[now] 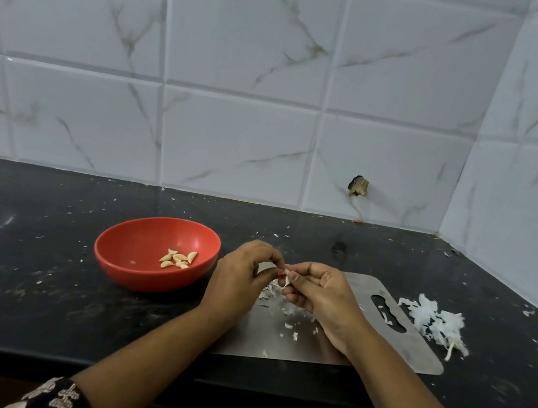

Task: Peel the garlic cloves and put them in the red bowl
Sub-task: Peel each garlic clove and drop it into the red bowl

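Holding the garlic clove between both sets of fingertips, you have it above the left part of the steel board, a little off the surface. Your right hand has its fingers curled round the clove and pinches it. Your left hand is curled too, thumb and forefinger closed on the clove's upper end, where a pale strip of skin seems to stand loose. What shows of the clove runs roughly up and down, tilted slightly, though most of it is hidden by your fingers, so I cannot tell how much skin is left on it. The red bowl lies to your left on the black counter, just beside your left hand and farther from your right; a few peeled cloves lie in it already. So, once the skin is off, I judge the left hand the better one to carry the clove over: a short sideways reach, no crossing of arms. Let the skin drop onto the board, among the scraps under your hands
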Tool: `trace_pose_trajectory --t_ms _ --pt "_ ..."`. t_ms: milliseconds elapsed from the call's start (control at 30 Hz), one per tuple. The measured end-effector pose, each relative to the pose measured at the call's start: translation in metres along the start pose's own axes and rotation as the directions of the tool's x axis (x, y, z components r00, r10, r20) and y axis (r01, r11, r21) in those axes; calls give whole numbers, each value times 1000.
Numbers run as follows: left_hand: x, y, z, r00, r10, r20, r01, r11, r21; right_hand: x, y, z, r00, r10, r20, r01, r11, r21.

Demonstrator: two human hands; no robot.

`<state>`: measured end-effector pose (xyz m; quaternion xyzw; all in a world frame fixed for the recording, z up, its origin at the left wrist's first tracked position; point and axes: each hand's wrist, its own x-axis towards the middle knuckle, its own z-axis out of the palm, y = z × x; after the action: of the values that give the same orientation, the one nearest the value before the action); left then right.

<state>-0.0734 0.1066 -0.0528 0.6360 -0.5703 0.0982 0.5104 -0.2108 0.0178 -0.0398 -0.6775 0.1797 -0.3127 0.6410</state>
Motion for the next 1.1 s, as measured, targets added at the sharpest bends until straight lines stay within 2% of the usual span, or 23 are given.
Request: trace_pose_trajectory --t_ms 233,433,533,633,800,933,1100 --pt "1 0 0 989 16 146 -27 997 74 1 3 0 1000 18 9 -18 1000 -22" --pt "-1 4 1 983 39 181 -65 987 143 3 2 3 1000 25 -3 -25 1000 -7" --pt "-2 3 1 987 42 158 -64 988 141 4 0 1 997 12 -78 -6 997 77" --pt "-1 1 1 991 -21 130 9 996 92 4 0 -1 993 10 -121 3 994 108" --pt "-2 2 1 991 -49 122 34 993 117 2 1 -1 996 9 -91 1 994 105" --pt "-2 -1 1 993 -57 102 51 997 57 2 1 1 998 8 -59 -7 1000 13" --pt "-1 2 -1 998 -39 57 41 999 -34 2 0 0 1000 9 -23 -9 1000 -3"
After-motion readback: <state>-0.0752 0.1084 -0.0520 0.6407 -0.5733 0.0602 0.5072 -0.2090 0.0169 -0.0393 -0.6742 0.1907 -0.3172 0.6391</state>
